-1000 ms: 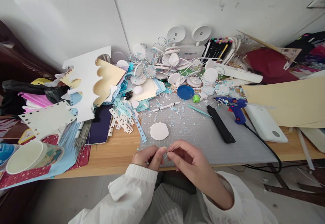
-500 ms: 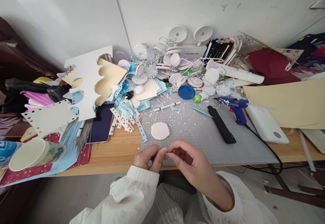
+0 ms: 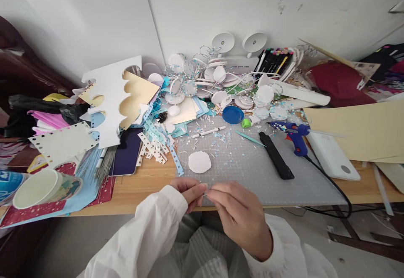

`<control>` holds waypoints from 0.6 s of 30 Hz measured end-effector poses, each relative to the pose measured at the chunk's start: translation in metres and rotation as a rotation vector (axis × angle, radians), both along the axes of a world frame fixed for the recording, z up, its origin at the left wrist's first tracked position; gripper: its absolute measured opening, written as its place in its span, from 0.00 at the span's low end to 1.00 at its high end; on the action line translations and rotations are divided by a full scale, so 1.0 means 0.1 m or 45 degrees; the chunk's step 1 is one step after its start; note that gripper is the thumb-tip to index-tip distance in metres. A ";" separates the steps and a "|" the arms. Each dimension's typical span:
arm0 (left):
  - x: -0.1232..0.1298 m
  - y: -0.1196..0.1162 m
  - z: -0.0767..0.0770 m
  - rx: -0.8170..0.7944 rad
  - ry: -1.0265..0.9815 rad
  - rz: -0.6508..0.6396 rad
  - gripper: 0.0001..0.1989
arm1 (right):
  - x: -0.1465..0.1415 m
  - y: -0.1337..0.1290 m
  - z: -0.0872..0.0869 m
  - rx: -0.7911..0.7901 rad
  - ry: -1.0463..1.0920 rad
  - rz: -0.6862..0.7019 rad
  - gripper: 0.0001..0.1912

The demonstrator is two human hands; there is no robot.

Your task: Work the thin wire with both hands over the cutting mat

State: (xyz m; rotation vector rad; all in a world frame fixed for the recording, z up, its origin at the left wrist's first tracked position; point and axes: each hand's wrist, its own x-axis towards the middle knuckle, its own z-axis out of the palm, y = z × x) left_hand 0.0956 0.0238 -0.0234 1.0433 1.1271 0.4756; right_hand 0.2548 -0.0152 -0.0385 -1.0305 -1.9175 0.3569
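Observation:
At the front edge of the table, my left hand [image 3: 191, 191] and my right hand [image 3: 235, 210] meet fingertip to fingertip. Both pinch a thin wire [image 3: 205, 194], of which only a short bit shows between them; the fingers hide the rest. Just beyond my left hand lies a white scallop-edged disc [image 3: 200, 162], flat on the grey cutting mat [image 3: 233, 173]. A white pen [image 3: 208, 132], light blue tweezers [image 3: 250, 138] and a black utility knife [image 3: 275, 155] rest farther back on the mat.
A blue glue gun [image 3: 295, 134] with a black cord lies at right beside a white power bank [image 3: 331, 156]. White discs with beaded wires [image 3: 189, 88] pile up at the back. Paper scraps [image 3: 151, 147], a bundle of wires [image 3: 105, 162] and a paper cup [image 3: 38, 189] are at left.
My right hand has turned and closed in, its fingers now bunched at the left fingertips. My left fingers have curled in more. The wire shows less than before.

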 end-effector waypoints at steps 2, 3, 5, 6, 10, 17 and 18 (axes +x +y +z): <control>-0.02 0.00 0.00 0.005 0.008 -0.040 0.23 | 0.01 -0.01 -0.02 0.067 -0.044 0.019 0.16; -0.03 -0.02 0.00 0.087 0.074 -0.017 0.22 | 0.01 -0.01 -0.03 0.048 -0.030 0.011 0.16; -0.03 -0.09 0.00 0.401 0.311 0.096 0.19 | 0.01 -0.01 -0.04 -0.038 0.036 -0.029 0.14; -0.03 -0.13 -0.01 0.603 0.441 0.159 0.16 | 0.01 -0.01 -0.04 -0.081 0.073 -0.053 0.12; -0.02 -0.27 -0.07 1.316 0.659 0.241 0.09 | 0.00 0.00 -0.02 -0.231 0.220 -0.097 0.09; -0.04 -0.26 -0.17 1.503 0.611 0.095 0.09 | 0.02 -0.02 0.05 -0.408 0.326 -0.047 0.06; -0.06 -0.26 -0.14 1.360 0.535 0.057 0.10 | 0.03 -0.02 0.07 -0.437 0.338 -0.022 0.06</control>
